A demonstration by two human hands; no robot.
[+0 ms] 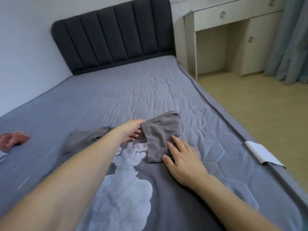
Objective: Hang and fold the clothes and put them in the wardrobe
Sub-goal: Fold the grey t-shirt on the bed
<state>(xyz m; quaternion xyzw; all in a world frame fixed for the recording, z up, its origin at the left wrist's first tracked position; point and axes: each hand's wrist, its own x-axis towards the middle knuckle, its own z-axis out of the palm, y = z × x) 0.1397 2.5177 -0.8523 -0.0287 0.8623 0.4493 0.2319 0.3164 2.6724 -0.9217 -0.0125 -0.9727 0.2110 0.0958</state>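
Grey T-shirt (126,189) lay on the bed (116,97); my left hand (133,130) pinched its folded sleeve (160,135), my right hand (183,157) pressed flat, fingers straight, beside a white desk (233,30).

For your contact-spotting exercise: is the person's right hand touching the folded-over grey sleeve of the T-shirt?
Touching. The head view shows the right hand lying flat with its fingertips on the folded sleeve.

Left hand (134,130) fingertips hidden under folded T-shirt sleeve (160,135); T-shirt hem cut off by bottom edge; pink object (13,140) blurred, unidentifiable.
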